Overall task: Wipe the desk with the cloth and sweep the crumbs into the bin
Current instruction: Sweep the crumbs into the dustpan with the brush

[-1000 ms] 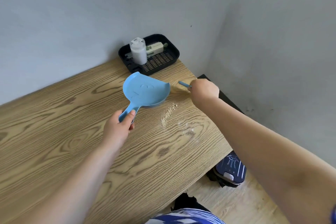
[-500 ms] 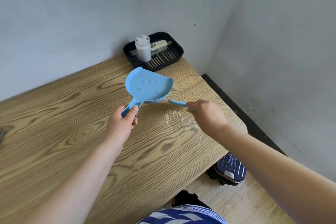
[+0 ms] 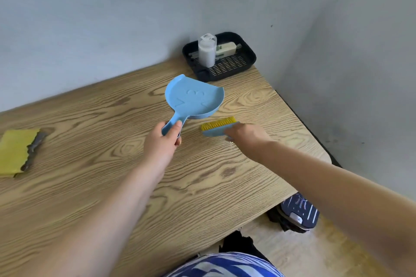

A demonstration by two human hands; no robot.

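Observation:
My left hand (image 3: 163, 141) grips the handle of a light blue dustpan (image 3: 194, 98), tilted with its open edge facing right and down toward the wooden desk (image 3: 112, 186). My right hand (image 3: 246, 136) holds a small blue brush with yellow bristles (image 3: 217, 127), lying just below the pan's lip, bristles pointing toward the pan. The crumbs are hidden behind the brush and hand. A yellow cloth (image 3: 15, 152) with a grey edge lies flat at the desk's far left.
A black slotted tray (image 3: 245, 56) with a white bottle (image 3: 206, 50) and a pale device sits in the back right corner against the walls. Below the desk's right edge stands a dark blue bin or bag (image 3: 299, 211) on the floor.
The right hand swept the brush leftward over the crumb pile toward the pan, so the crumbs are now covered. The view shifted, bringing the yellow cloth into sight.

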